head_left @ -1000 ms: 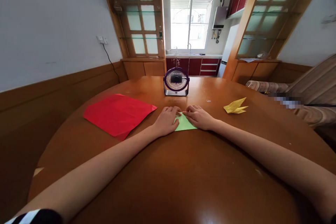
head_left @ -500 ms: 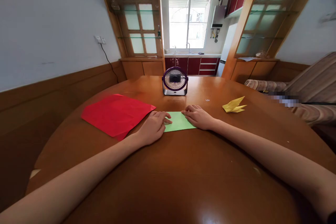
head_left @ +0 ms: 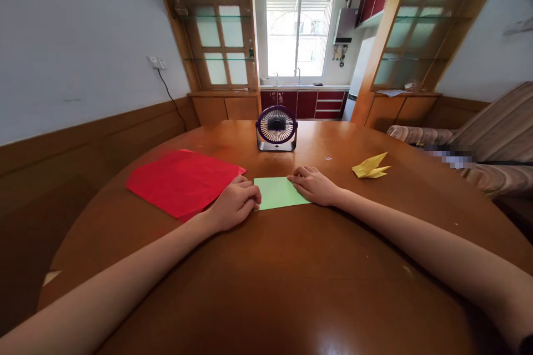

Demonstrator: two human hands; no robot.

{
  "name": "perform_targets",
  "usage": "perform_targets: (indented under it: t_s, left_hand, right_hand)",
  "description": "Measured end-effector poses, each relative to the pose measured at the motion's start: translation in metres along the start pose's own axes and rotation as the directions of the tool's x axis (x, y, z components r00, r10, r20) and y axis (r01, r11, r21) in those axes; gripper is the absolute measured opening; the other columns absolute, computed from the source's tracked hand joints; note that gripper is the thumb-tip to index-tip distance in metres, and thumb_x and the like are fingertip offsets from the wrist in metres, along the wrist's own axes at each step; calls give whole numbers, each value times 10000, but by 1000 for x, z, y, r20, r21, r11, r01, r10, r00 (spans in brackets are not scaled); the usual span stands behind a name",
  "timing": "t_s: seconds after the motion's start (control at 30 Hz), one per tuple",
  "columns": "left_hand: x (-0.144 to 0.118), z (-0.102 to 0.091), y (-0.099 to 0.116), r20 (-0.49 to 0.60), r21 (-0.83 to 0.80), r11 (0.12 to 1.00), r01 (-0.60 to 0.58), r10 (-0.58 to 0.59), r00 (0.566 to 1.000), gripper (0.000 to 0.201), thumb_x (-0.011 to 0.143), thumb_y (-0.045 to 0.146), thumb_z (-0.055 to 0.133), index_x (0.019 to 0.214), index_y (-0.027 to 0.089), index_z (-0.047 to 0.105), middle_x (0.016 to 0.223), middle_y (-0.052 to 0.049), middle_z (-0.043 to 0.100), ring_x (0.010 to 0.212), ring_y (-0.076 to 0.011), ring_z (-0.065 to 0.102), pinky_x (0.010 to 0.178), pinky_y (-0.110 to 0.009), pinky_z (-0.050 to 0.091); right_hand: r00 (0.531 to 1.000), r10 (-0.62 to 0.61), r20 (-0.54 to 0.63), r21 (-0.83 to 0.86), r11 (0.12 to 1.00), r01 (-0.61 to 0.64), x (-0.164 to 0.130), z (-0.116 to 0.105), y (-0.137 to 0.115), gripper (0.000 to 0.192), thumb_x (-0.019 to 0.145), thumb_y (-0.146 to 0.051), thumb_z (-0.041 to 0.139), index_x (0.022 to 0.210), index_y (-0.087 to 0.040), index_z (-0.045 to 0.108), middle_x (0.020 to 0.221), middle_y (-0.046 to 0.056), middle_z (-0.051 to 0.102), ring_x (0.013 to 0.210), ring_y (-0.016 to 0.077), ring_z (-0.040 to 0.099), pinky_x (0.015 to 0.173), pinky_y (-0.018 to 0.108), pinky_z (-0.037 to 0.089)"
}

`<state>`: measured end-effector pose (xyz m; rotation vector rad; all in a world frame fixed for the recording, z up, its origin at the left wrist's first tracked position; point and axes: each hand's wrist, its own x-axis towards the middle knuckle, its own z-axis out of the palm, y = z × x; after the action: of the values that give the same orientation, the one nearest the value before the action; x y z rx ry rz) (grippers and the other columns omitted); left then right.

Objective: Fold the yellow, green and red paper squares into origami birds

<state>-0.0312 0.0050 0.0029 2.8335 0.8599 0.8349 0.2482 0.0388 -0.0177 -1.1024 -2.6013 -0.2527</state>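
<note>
A light green sheet of paper (head_left: 275, 193), a rectangle that looks folded, lies flat on the table between my hands. My left hand (head_left: 235, 202) is at its left edge, fingers curled and closed at the near left corner; the fingertips are partly hidden. My right hand (head_left: 314, 184) rests over the right end of the sheet, fingers pressed together and holding it down. Close beside my left hand is red paper (head_left: 179, 180), spread flat and slightly creased. A folded yellow paper shape (head_left: 370, 166) with pointed ends sits to the right, apart from my right hand.
A small purple desk fan (head_left: 277, 127) stands on the round wooden table (head_left: 266, 266) beyond the green paper. At the right is a striped sofa (head_left: 491, 133). Glass-shelved cabinets (head_left: 222, 108) and a kitchen counter (head_left: 306, 87) are behind the table.
My left hand has slid left along the green paper to its left edge, and its fingers have curled in. My right hand has stayed on the right end.
</note>
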Motion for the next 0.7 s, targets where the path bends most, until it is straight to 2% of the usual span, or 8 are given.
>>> perform_targets:
  t_s: [0.17,0.33,0.47,0.57,0.7]
  left_hand:
    - [-2,1,-2,-28,12,998,-69,69,997,212,781,97,375,704,206,541,641,6,644,625,-165,538,751,-346,429]
    - [8,11,4,-106,89,996,-3,12,994,230,830,132,380,812,186,602,729,-42,652,713,-189,589,733,-342,470]
    - [33,26,15,-28,119,990,73,-71,997,313,899,170,368,1106,129,599,1083,-116,669,1036,-220,605,925,-369,477]
    - [53,43,18,78,174,977,123,-138,987,415,927,242,393,1304,96,487,1345,-147,555,1270,-247,485,1071,-407,390]
    - [64,60,12,249,231,960,161,-218,944,537,975,325,319,1425,35,358,1484,-174,405,1386,-250,363,1155,-403,270]
  right_hand:
    - [999,35,-20,124,992,-32,-2,1,5,375,987,-291,377,1222,-147,630,1086,136,579,1027,262,536,953,475,416]
    - [990,87,-115,392,919,-35,-3,2,12,316,953,-229,427,1163,-139,645,1057,115,646,1006,225,579,922,409,462]
    - [975,149,-167,439,896,-62,-3,4,13,258,895,-132,445,1062,-129,642,981,92,683,920,196,613,842,352,495]
    - [974,148,-173,404,912,-67,-3,6,14,259,868,-101,449,1032,-139,646,977,92,680,921,202,607,850,361,487]
    - [981,111,-162,319,946,-54,-3,7,12,268,883,-122,455,1040,-143,672,1000,107,665,969,225,582,911,397,453]
